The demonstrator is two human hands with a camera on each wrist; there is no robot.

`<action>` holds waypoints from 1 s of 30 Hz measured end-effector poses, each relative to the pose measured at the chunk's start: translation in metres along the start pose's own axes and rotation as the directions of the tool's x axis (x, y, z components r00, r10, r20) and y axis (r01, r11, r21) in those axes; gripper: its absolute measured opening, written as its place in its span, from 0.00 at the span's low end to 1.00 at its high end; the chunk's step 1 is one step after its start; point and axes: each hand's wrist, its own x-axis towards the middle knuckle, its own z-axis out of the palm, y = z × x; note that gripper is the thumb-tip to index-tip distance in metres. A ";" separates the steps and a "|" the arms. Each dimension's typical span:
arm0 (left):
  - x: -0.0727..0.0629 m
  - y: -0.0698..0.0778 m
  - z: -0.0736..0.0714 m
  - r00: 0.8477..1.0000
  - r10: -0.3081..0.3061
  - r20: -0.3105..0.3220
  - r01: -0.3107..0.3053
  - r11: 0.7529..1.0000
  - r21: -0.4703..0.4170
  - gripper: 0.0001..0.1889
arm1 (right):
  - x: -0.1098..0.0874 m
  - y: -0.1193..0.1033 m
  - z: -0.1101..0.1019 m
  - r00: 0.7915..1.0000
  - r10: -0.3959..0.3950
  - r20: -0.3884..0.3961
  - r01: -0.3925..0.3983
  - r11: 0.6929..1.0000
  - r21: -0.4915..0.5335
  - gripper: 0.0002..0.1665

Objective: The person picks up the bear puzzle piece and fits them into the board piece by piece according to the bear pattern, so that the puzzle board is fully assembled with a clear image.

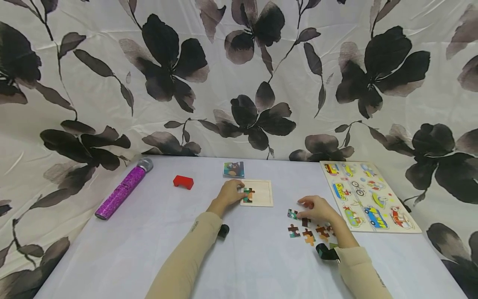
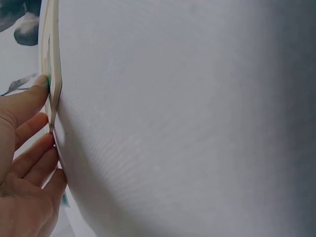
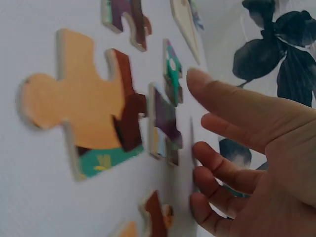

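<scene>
Reaching in from the left, my left hand (image 1: 228, 193) rests at the left edge of a pale wooden puzzle tray (image 1: 264, 193). Its thumb touches the joined puzzle pieces (image 1: 248, 195) inside; in the left wrist view the other fingers lie along the tray's edge (image 2: 55, 64) and on the cloth. My right hand (image 1: 316, 209) hovers over loose jigsaw pieces, thumb and fingers apart with nothing between them. Nearest its fingertips lies a green-and-dark piece (image 1: 292, 214). An orange-and-brown piece (image 3: 94, 103) shows large in the right wrist view; the hand partly covers others.
A small picture card (image 1: 233, 169) lies behind the tray. To the left are a red bridge-shaped block (image 1: 183, 182) and a glittery purple microphone (image 1: 123, 191). A vehicle picture board (image 1: 367, 197) lies at the right, close to the right forearm. A floral cloth (image 1: 246, 83) hangs behind.
</scene>
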 end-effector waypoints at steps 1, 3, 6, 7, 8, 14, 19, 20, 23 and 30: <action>0.000 0.000 0.000 1.000 0.002 -0.001 -0.002 1.000 0.003 0.20 | 0.000 0.000 0.001 1.000 0.016 0.011 -0.016 1.000 0.001 0.26; -0.001 0.000 0.000 1.000 0.008 -0.003 -0.008 1.000 0.004 0.20 | 0.000 0.001 0.004 0.999 0.031 0.024 -0.031 0.999 0.008 0.24; -0.001 0.000 0.001 1.000 0.014 -0.002 -0.014 1.000 -0.001 0.20 | 0.000 0.001 0.007 1.000 0.013 0.021 -0.014 1.000 0.028 0.19; -0.001 0.000 0.001 1.000 0.016 -0.001 -0.016 1.000 -0.003 0.20 | 0.000 0.001 0.007 1.000 0.009 0.015 -0.009 0.999 0.037 0.17; -0.001 0.001 0.001 1.000 0.014 0.000 -0.014 1.000 -0.007 0.20 | 0.000 0.002 0.008 1.000 -0.004 0.012 0.004 0.999 0.039 0.14; -0.001 0.001 0.000 1.000 0.010 -0.004 -0.010 1.000 -0.003 0.19 | 0.001 0.002 0.009 1.000 -0.019 0.022 0.018 0.999 0.040 0.05; -0.002 0.000 0.001 1.000 0.016 -0.017 -0.016 1.000 -0.009 0.19 | 0.000 0.001 0.009 1.000 -0.013 -0.018 0.013 1.000 -0.007 0.05; -0.002 0.000 0.001 1.000 0.017 -0.016 -0.017 1.000 -0.010 0.20 | -0.001 0.001 0.009 0.999 -0.023 -0.026 0.023 1.000 -0.012 0.05; -0.002 -0.001 0.002 1.000 0.019 -0.009 -0.019 1.000 -0.015 0.20 | -0.004 0.003 0.009 1.000 -0.025 -0.019 0.025 1.000 0.012 0.08; 0.000 -0.002 0.002 1.000 0.012 -0.010 -0.012 1.000 -0.016 0.20 | -0.003 0.003 0.013 0.999 -0.048 0.024 0.048 0.999 0.001 0.20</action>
